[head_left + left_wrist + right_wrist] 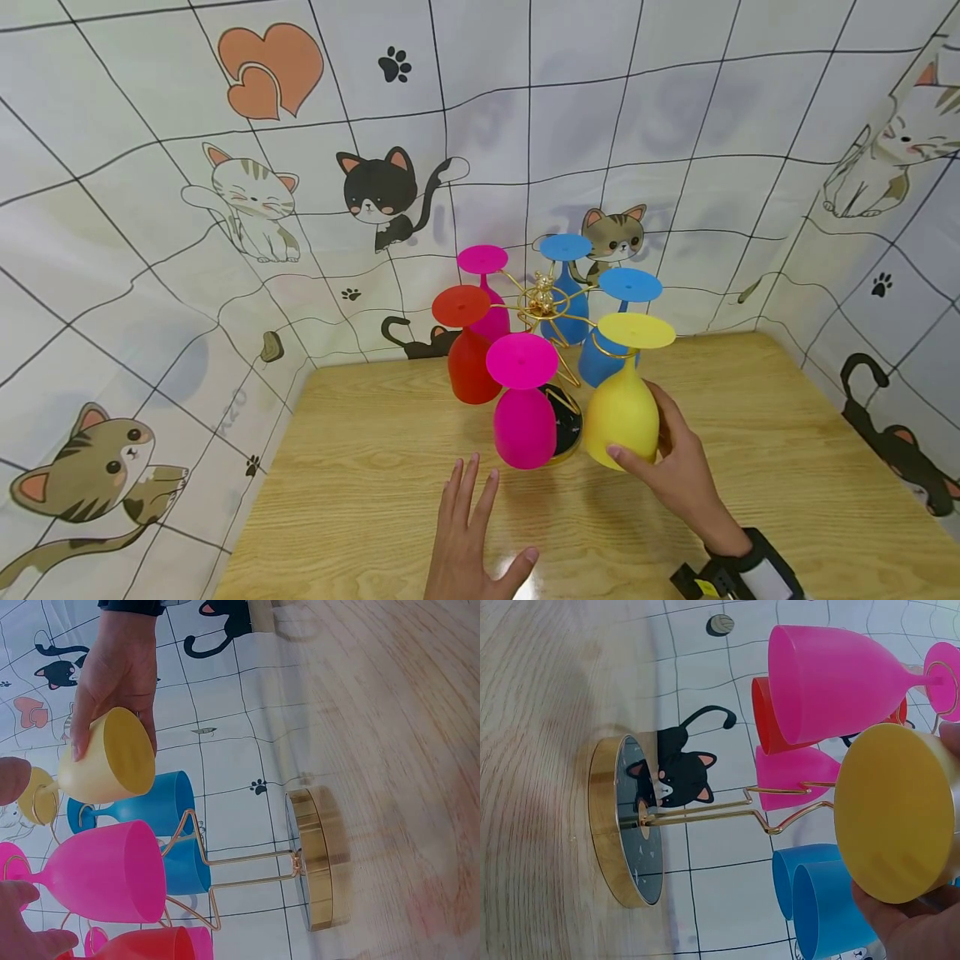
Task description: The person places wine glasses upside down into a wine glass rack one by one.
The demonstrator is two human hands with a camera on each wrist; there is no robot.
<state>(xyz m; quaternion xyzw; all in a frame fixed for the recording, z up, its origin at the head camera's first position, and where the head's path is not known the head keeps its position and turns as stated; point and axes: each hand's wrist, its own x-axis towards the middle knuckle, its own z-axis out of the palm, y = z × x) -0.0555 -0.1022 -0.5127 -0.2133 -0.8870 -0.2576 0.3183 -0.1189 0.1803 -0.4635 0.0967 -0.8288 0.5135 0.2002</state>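
In the head view my right hand (678,475) holds the bowl of a yellow goblet (621,408), thumb in front and fingers around the far side. The goblet is upside down, its stem at a hook of the gold wire rack (542,307). My left hand (467,537) is spread with straight fingers over the table, just below a hanging pink goblet (525,429), and holds nothing. A red goblet (474,367), a second pink goblet (497,320) and two blue goblets (597,357) also hang foot-up around the rack. The yellow goblet's hollow mouth (896,814) faces the right wrist camera.
The rack stands on a round black base (639,825) with a gold rim, on a wood-grain table (360,483). Behind and at both sides rises a white gridded sheet (495,133) printed with cats. A strapped device (757,567) is on my right wrist.
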